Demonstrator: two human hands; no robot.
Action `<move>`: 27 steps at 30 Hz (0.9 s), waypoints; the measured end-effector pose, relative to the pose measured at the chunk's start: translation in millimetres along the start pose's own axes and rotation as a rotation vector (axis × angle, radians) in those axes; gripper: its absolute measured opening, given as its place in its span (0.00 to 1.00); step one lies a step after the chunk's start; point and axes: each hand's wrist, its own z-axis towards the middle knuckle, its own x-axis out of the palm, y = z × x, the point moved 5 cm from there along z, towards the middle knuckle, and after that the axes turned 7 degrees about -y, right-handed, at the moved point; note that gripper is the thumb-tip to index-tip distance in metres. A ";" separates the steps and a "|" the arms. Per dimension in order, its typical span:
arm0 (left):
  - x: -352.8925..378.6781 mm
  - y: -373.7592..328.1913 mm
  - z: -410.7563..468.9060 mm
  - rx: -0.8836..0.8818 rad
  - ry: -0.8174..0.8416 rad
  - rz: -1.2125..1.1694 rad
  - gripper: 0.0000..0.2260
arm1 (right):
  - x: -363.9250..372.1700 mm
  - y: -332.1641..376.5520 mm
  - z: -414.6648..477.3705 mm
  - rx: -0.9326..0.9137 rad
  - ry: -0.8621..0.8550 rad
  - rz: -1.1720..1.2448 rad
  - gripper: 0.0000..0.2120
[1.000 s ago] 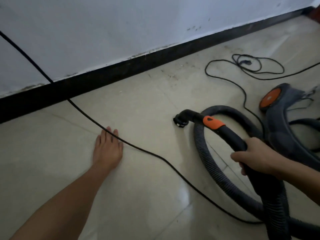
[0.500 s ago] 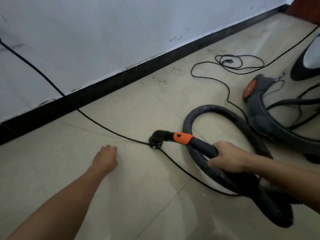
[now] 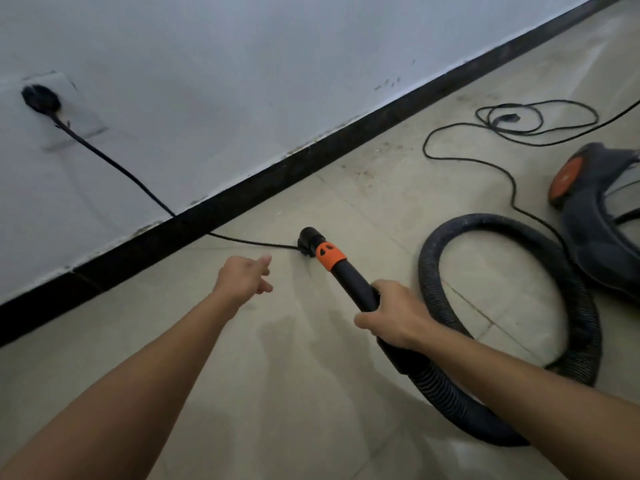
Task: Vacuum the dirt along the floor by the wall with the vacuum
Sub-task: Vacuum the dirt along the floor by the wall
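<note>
Gripping the wand [image 3: 349,282], right hand [image 3: 394,315]; left hand [image 3: 242,277] loose-fingered beside nozzle [image 3: 307,241]; open tile [image 3: 277,216] toward baseboard [image 3: 242,199].

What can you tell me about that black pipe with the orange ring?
The black pipe looks like hard, smooth plastic, with an orange ring near its front and a short bent nozzle pointing down at the tiled floor, right by the power cord. The right hand grips its middle. Behind the hand it joins a ribbed, bendy hose that loops over the floor toward the vacuum body.
</note>
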 end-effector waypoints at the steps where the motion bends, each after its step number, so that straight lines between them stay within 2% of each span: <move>1: 5.1 -3.7 7.0 -0.089 0.039 -0.093 0.22 | 4.6 3.1 0.0 -0.027 -0.027 -0.030 0.14; 3: 17.0 -13.5 17.3 -0.193 0.092 -0.176 0.25 | 10.2 8.7 -1.9 -0.083 -0.090 -0.027 0.14; 8: 31.8 -57.6 36.5 -0.261 0.101 -0.376 0.29 | -20.3 23.4 19.4 -0.125 -0.217 0.144 0.13; 13: 13.9 -130.7 29.2 -0.286 0.144 -0.493 0.30 | -68.6 33.0 27.3 -0.091 -0.164 0.115 0.14; 16: -1.0 -184.6 12.3 -0.312 0.156 -0.511 0.27 | -95.7 46.8 8.4 -0.114 -0.112 0.075 0.16; 20: -16.7 -250.0 -27.6 -0.391 0.220 -0.494 0.13 | -138.5 70.5 -28.4 -0.096 -0.033 0.064 0.17; 24: -27.8 -304.7 -55.3 -0.463 0.221 -0.558 0.13 | -198.8 78.6 -50.6 -0.074 0.037 0.109 0.21; 27: -33.6 -365.9 -80.7 -0.390 0.205 -0.503 0.12 | -269.5 55.5 -68.1 0.069 -0.009 0.186 0.26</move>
